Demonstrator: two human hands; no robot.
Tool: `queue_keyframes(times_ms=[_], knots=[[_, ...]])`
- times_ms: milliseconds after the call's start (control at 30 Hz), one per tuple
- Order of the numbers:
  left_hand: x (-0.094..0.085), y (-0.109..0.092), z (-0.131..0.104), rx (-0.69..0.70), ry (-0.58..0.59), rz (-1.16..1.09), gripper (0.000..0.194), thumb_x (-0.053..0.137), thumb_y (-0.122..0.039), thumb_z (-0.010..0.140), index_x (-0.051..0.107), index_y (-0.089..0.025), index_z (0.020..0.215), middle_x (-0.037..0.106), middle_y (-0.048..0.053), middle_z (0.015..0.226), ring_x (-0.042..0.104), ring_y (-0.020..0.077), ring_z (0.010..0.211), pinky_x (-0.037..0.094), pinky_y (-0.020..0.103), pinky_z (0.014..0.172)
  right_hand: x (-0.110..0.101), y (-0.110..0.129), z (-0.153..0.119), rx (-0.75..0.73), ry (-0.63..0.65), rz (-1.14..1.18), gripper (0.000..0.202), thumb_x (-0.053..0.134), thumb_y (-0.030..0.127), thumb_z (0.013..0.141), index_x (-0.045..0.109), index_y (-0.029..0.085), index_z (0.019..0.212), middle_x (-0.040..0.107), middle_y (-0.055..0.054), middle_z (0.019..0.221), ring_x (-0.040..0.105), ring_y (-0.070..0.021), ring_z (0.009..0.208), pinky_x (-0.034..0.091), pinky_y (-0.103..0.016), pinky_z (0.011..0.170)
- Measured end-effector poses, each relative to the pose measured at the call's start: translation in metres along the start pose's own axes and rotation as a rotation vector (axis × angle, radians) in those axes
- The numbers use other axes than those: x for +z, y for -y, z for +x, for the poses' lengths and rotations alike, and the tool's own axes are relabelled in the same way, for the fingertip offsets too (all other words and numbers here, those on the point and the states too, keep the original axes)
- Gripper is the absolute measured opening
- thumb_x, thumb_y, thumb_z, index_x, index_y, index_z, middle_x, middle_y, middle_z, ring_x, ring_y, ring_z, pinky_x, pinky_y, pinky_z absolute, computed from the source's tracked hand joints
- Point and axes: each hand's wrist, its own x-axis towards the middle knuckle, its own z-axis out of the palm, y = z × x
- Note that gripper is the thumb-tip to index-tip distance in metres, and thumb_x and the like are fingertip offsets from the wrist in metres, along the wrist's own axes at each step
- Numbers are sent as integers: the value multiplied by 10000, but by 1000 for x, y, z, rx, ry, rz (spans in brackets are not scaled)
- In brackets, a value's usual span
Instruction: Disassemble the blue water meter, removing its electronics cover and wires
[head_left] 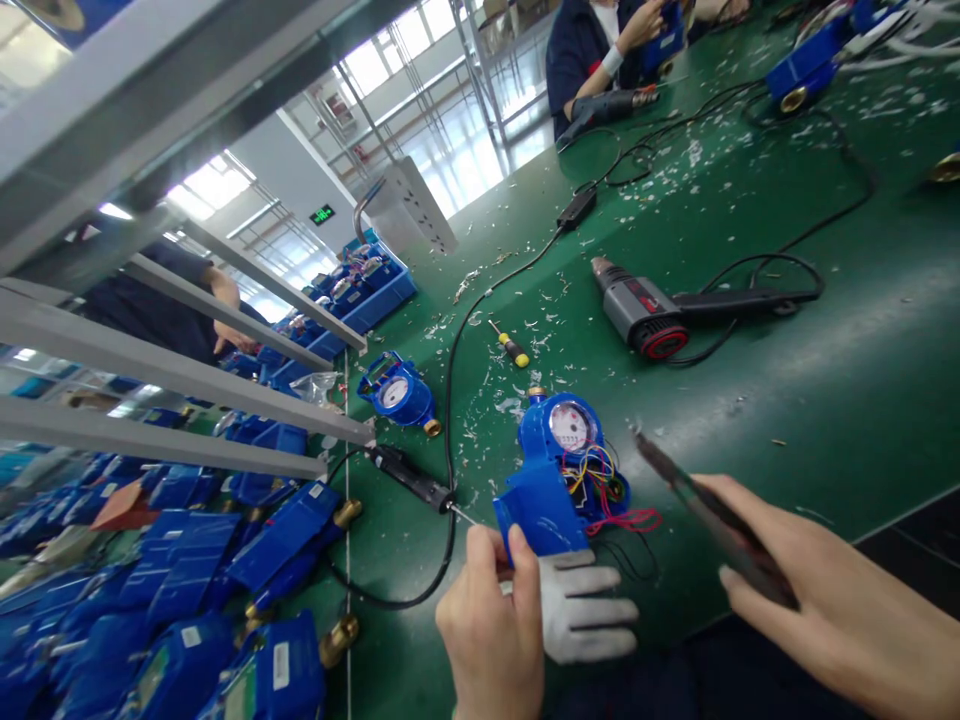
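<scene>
A blue water meter (pixel 574 425) lies on the green table with its housing open; red, yellow and other coloured wires (pixel 596 475) spill out. Its flat blue cover (pixel 541 508) is folded out towards me. My left hand (pixel 491 620) is closed, thumb and forefinger pinching the cover's near edge. In my right hand (pixel 776 595) is a long, narrow, dark worn tool (pixel 697 500), raised to the right of the meter, its tip apart from the wires. Blur hides the tool's exact kind. A white glove (pixel 589 610) lies beside my left hand, below the cover.
A heat gun (pixel 641 310), a yellow-black screwdriver (pixel 514 345), a corded electric screwdriver (pixel 412 480) and another water meter (pixel 401 395) lie around. Many blue meters (pixel 187 560) crowd the left, beneath a metal rack (pixel 180 375). A co-worker (pixel 592 55) sits across the table.
</scene>
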Motion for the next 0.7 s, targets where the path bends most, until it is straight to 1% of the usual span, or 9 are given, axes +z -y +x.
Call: queue_keyframes(times_ms=[33,67,100,200,267,367,467,533,700], knots=[[0,-1,0,3,4,5,303,453,-346,1013,462,-237,731,582,-82,531,594,107,432,402,217,461,2,-1,-2,-41,16,-57,572,436,186,838,439,152,1409,649,-124,1229,675,-213,1056,582,-297,882],[0,-1,1,13,3,18,301,451,-341,1014,461,-238,731,582,-82,532,590,107,428,399,220,460,4,-1,-4,-97,2,-126,619,446,168,806,428,144,1424,618,-138,1291,652,-227,1120,571,-324,925],[0,-3,1,30,-5,38,300,448,-335,1014,459,-239,730,579,-82,531,585,108,422,394,224,456,6,1,-6,-161,-43,-203,634,450,166,786,437,129,1419,608,-150,1310,641,-240,1149,572,-342,930],[-1,-6,2,92,-60,103,313,447,-328,1013,449,-238,713,546,-81,511,554,105,394,362,238,440,10,9,-5,-331,-223,-400,567,435,187,772,522,77,1322,674,-168,1187,692,-248,1040,620,-332,781],[-1,-7,1,126,-89,134,323,452,-324,1010,442,-236,700,524,-81,499,540,101,386,352,240,440,11,14,-2,-381,-271,-468,526,427,197,773,569,52,1258,701,-175,1115,716,-242,962,624,-310,707],[-1,-9,-1,153,-72,181,314,459,-310,1007,446,-235,702,517,-75,498,547,108,400,352,247,448,10,18,0,-395,-227,-498,518,424,217,776,610,35,1225,700,-186,1111,716,-244,954,619,-304,710],[-1,-9,-3,159,-44,239,312,437,-307,1014,450,-235,710,518,-63,496,546,122,400,336,260,435,12,16,-1,-371,-169,-487,536,423,222,773,626,33,1232,686,-187,1146,704,-250,990,614,-309,740],[-1,-9,-4,165,-31,261,310,413,-307,1022,460,-233,724,523,-55,496,536,128,392,328,263,425,14,14,-3,-356,-133,-471,557,426,217,769,618,29,1257,669,-188,1182,691,-257,1023,613,-317,759],[1,-7,-5,202,-9,256,268,399,-288,1023,483,-223,777,536,-47,512,538,132,395,349,255,436,17,5,-8,-302,13,-353,616,475,232,788,549,48,1371,604,-191,1293,643,-287,1125,602,-366,847]])
